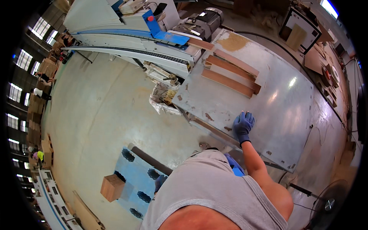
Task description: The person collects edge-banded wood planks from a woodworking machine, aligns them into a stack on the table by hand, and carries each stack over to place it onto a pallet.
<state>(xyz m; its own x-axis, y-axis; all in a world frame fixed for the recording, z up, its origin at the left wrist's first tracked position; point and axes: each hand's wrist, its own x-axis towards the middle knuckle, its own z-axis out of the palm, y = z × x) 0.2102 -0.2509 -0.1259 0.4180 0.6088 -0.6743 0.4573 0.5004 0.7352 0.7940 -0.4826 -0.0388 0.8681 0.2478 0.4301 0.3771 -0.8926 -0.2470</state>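
Note:
My right hand (243,125), in a blue work glove, rests flat on the grey metal table (283,111) near its front edge, fingers stretched out and holding nothing. Several reddish-brown wooden strips (229,82) lie side by side farther up the same table, apart from the hand. My left hand (159,182), in a dark blue glove, shows only in part beside my body; its fingers are hidden. It is nearest to a blue panel (134,178) with dark, ragged patches. A squared wooden block (112,188) sits at the panel's left edge.
A long white and blue machine (130,42) with a dark motor (207,21) and a red button (150,18) adjoins the table's far end. Sawdust (232,41) lies on the table. A scrap-filled bin (163,97) stands by its left corner. A fan (329,205) is lower right.

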